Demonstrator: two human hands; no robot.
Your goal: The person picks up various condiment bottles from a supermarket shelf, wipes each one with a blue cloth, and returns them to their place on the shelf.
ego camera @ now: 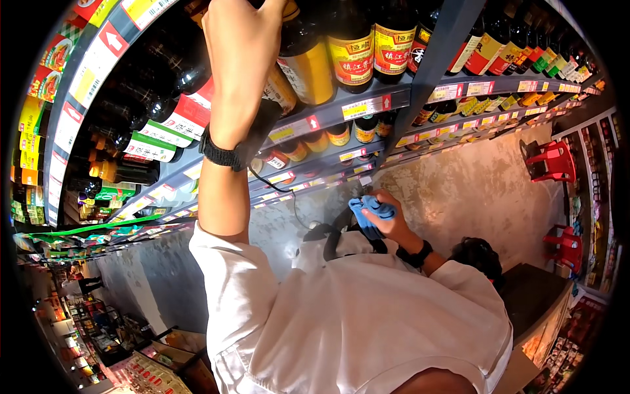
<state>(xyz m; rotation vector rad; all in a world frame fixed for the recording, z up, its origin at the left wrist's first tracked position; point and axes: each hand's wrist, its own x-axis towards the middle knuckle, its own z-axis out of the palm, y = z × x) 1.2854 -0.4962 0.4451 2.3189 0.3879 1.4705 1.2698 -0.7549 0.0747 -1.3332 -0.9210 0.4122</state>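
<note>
My left hand (243, 37) reaches up to the shelf of dark sauce and vinegar bottles. Its fingers run past the top edge of the view, so its grip is hidden. Close beside it stands a large dark bottle with a yellow label (315, 69); a bottle with a yellow and red label (350, 56) is further right. Lower down, in front of my body, my right hand (391, 219) is closed around a bunched blue cloth (369, 209). Both wrists wear black bands.
A grey shelf edge (339, 111) with price tags runs below the bottles, and a metal upright (428, 64) divides the shelving. More bottles lie at the left. A black cable (268, 183) hangs near my left forearm. Red plastic chairs (553, 161) and a dark-haired head (476, 258) are at the right.
</note>
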